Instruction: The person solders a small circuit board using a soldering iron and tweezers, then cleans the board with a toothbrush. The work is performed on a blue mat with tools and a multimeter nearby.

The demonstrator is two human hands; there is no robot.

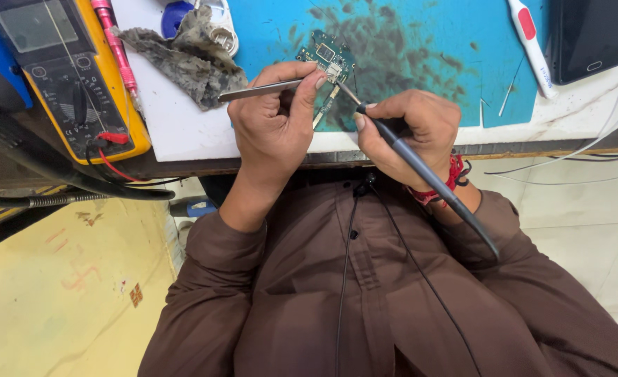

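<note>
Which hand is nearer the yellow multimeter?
Left. The left hand, holding tweezers, is right of the yellow multimeter; the right hand, gripping the soldering iron, sits farther right.

Small green circuit board [328,61], flat on blue mat, far centre; metal tweezers [260,90] level at left; grey soldering iron [420,167] angled, tip on board.

Yellow multimeter [71,77] with red lead, upper left of counter [176,132]. Pink pen-shaped tool [117,45] beside it. Mottled grey rag [186,56] on white sheet. Stained blue mat [420,42]. White-and-red slim tool [530,45]; dark phone [592,35], upper right.
</note>
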